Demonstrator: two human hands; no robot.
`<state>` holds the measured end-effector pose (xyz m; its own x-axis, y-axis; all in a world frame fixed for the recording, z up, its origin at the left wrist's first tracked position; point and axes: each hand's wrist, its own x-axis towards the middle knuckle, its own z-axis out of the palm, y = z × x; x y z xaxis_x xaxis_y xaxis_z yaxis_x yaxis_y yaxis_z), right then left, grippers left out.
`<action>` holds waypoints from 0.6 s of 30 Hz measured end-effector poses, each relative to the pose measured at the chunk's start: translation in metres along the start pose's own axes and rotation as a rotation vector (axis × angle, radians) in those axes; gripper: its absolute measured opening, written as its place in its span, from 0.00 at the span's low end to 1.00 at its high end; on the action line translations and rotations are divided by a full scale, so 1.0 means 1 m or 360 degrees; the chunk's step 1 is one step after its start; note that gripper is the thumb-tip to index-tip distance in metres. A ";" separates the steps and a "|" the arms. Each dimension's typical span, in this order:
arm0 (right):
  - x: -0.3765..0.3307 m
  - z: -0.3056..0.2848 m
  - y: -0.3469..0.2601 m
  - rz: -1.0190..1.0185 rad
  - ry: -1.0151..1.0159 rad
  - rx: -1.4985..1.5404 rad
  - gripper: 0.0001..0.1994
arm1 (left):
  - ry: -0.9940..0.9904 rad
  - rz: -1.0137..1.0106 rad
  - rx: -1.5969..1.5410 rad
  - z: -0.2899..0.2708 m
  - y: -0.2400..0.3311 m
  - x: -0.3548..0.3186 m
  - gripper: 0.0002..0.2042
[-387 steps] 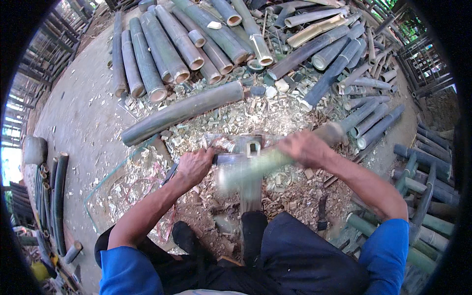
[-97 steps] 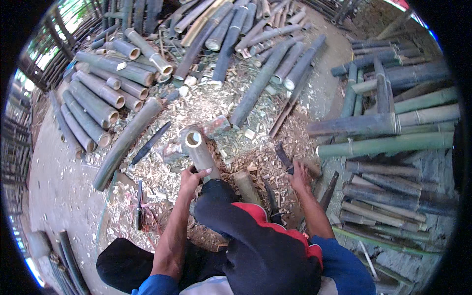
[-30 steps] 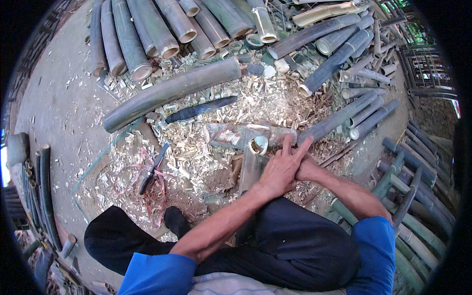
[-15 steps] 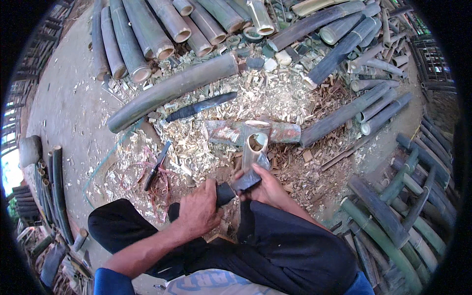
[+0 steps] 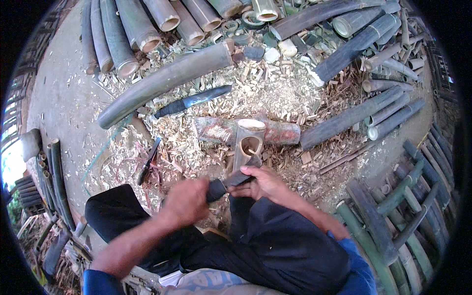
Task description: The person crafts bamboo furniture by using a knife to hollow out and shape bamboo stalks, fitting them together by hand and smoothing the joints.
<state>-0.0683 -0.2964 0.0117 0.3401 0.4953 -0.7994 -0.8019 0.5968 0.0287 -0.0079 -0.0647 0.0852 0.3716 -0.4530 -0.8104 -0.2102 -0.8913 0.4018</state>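
Observation:
A short bamboo section with a rounded opening cut in its side leans against a scarred log. A pale sliver shows inside that opening. My left hand, slightly blurred, is closed round the dark handle of a knife. Its broad dark blade lies against the lower part of the bamboo. My right hand holds the bamboo's lower end from the right, its thumb over the blade. The bamboo's lowest part is hidden by the blade and my fingers.
Beyond the log, a large knife lies on pale wood chips, beside a long bamboo pole. A smaller knife lies left, near pink strings. Bamboo poles line the far side; a bamboo rack stands right.
The view has shifted a little. The bamboo section stands more upright against the log, and a pale sliver now shows in its opening. Both hands keep their holds.

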 end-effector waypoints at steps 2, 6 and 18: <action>-0.007 -0.010 -0.022 0.0067 0.0246 -0.0683 0.17 | 0.0174 -0.0134 -0.0632 0.085 0.025 0.000 0.25; -0.012 -0.014 -0.043 -0.0062 0.0286 -0.1144 0.17 | 0.0370 -0.0121 -0.1062 0.134 0.065 0.026 0.29; 0.018 -0.011 0.025 -0.0117 -0.0261 0.0196 0.20 | -0.0026 0.0115 0.0365 -0.055 0.019 -0.008 0.14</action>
<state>-0.0874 -0.2795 -0.0081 0.4786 0.5378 -0.6941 -0.7095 0.7026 0.0552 0.0343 -0.0793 0.1231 0.3341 -0.5133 -0.7906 -0.4363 -0.8277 0.3530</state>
